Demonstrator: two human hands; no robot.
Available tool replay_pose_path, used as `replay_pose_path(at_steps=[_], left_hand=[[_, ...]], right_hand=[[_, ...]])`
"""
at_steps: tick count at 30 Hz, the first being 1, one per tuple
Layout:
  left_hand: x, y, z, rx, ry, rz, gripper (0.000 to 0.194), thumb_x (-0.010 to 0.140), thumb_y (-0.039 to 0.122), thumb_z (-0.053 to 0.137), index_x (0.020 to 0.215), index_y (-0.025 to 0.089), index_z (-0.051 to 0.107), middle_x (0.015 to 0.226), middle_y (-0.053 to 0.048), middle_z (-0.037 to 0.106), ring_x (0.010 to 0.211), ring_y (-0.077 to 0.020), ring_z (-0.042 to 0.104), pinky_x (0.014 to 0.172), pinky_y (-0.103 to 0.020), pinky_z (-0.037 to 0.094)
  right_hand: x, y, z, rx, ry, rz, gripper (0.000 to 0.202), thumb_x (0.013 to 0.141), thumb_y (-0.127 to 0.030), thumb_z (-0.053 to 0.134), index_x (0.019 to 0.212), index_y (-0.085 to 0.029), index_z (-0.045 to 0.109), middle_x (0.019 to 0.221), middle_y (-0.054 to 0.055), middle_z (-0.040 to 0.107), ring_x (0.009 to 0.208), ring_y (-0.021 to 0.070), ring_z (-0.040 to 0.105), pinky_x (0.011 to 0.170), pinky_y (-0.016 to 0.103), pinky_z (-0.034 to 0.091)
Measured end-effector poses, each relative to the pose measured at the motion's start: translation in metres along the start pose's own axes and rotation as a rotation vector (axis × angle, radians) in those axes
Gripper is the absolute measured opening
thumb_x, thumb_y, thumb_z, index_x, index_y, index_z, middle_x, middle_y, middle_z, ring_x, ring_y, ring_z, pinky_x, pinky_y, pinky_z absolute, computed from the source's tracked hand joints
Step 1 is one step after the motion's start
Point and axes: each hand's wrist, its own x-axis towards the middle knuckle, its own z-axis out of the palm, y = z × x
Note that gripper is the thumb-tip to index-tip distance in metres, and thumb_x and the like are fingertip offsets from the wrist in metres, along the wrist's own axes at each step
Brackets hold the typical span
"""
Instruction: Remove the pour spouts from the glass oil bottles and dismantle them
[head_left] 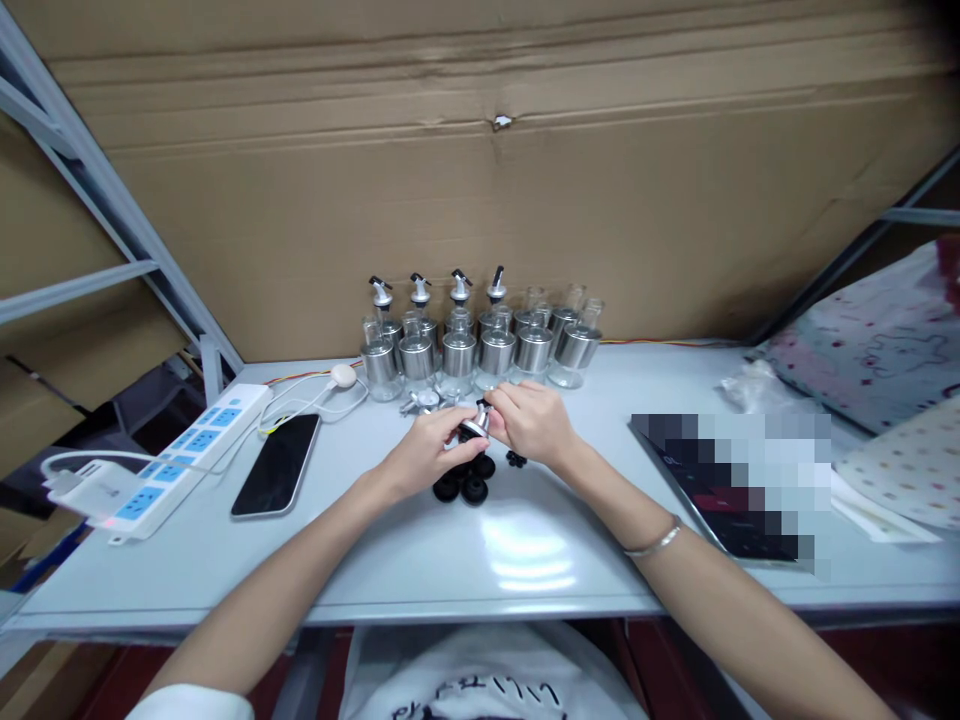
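Near the middle of the grey table, my left hand [427,452] is closed round a metal pourer spout [474,428] with a dark rim. The fingers of my right hand [531,422] pinch the upper end of that same spout. Several black round stoppers [474,489] lie just below the hands, and small black pieces [516,459] sit to their right. Loose metal spout parts [424,400] rest beyond my left hand. Behind stand glass bottles with steel sleeves [459,353] in rows; some at the back carry pourer spouts [420,290] with black caps.
A phone [276,465] and a white power strip [187,455] with cables lie at the left. A dark flat item [720,490], partly pixelated, lies at the right beside patterned bags [870,340]. Cardboard [450,200] stands behind the table [420,575].
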Motion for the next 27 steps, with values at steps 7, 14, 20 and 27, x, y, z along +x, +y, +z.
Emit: replay_pose_path(at_steps=[7, 14, 20, 27], left_hand=[[-0.005, -0.001, -0.003, 0.121, -0.076, 0.194, 0.031, 0.091, 0.038, 0.050, 0.113, 0.017, 0.053, 0.099, -0.006, 0.064, 0.083, -0.0156, 0.059, 0.073, -0.027, 0.048], [-0.005, -0.007, -0.005, 0.417, 0.074, 0.319, 0.019, 0.088, 0.025, 0.048, 0.104, 0.014, 0.048, 0.096, -0.009, 0.063, 0.082, -0.0184, 0.058, 0.074, -0.032, 0.045], [-0.003, -0.008, -0.011, 0.512, 0.112, 0.306, 0.005, 0.084, 0.017, 0.042, 0.086, 0.016, 0.046, 0.079, -0.003, 0.060, 0.067, -0.0147, 0.053, 0.067, -0.029, 0.039], [-0.003, -0.008, -0.008, 0.561, 0.123, 0.350, 0.015, 0.091, 0.028, 0.045, 0.081, 0.017, 0.048, 0.071, -0.001, 0.058, 0.062, -0.0136, 0.052, 0.067, -0.028, 0.038]], right_hand=[[-0.008, 0.009, -0.002, 0.236, 0.035, 0.414, 0.044, 0.098, -0.024, 0.019, 0.067, -0.019, 0.051, 0.054, 0.000, 0.051, 0.049, 0.0124, 0.046, 0.055, 0.025, 0.034], [-0.007, 0.029, -0.001, 0.380, -0.104, 0.690, 0.035, 0.094, -0.039, 0.037, 0.069, -0.020, 0.051, 0.063, 0.002, 0.055, 0.059, 0.0145, 0.050, 0.058, 0.025, 0.034], [-0.016, 0.043, 0.002, 0.400, -0.382, 0.783, 0.017, 0.086, -0.026, 0.050, 0.074, -0.017, 0.058, 0.070, 0.004, 0.062, 0.064, 0.0156, 0.054, 0.060, 0.024, 0.035], [-0.024, 0.040, 0.009, 0.240, -0.861, 0.837, 0.019, 0.085, -0.022, 0.053, 0.080, -0.014, 0.069, 0.078, 0.009, 0.071, 0.074, 0.0189, 0.062, 0.064, 0.024, 0.036]])
